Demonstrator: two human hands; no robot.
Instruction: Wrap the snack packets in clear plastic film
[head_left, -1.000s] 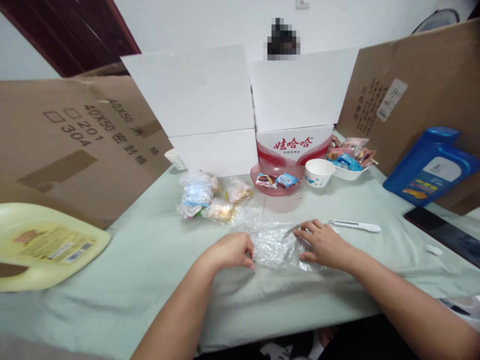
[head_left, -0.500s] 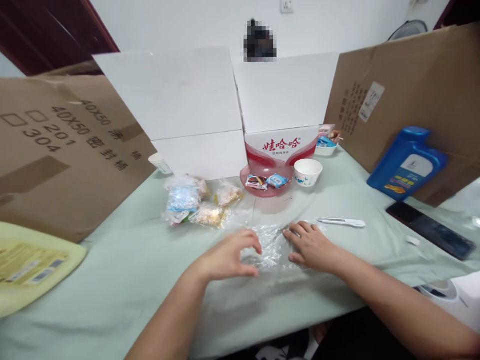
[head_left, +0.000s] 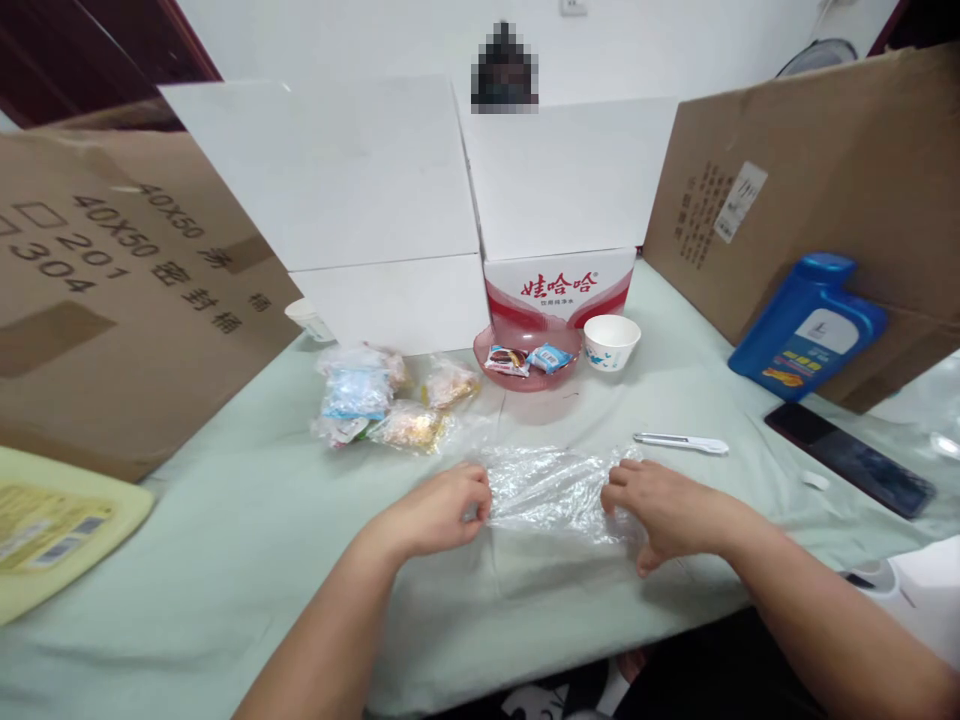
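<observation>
A crumpled clear plastic bag (head_left: 547,490) lies flat on the pale green tablecloth (head_left: 262,540) in front of me. My left hand (head_left: 442,510) is curled, pinching the bag's left edge. My right hand (head_left: 660,505) is curled too, its fingers gripping the bag's right edge. Between the two hands the bag is spread out. Just beyond the right hand lies a white utility knife (head_left: 681,442).
Several clear bags of sweets (head_left: 382,400) lie at the back left. A pink bowl (head_left: 525,365) with wrapped snacks and a white paper cup (head_left: 611,342) stand before white boxes (head_left: 559,280). Cardboard sheets flank the table; a blue jug (head_left: 806,325), a black phone (head_left: 847,458), a yellow jug (head_left: 45,530).
My right hand slid from flat on top of the bag to its right edge and curled. My left hand closed on the left edge. The view shifted slightly left.
</observation>
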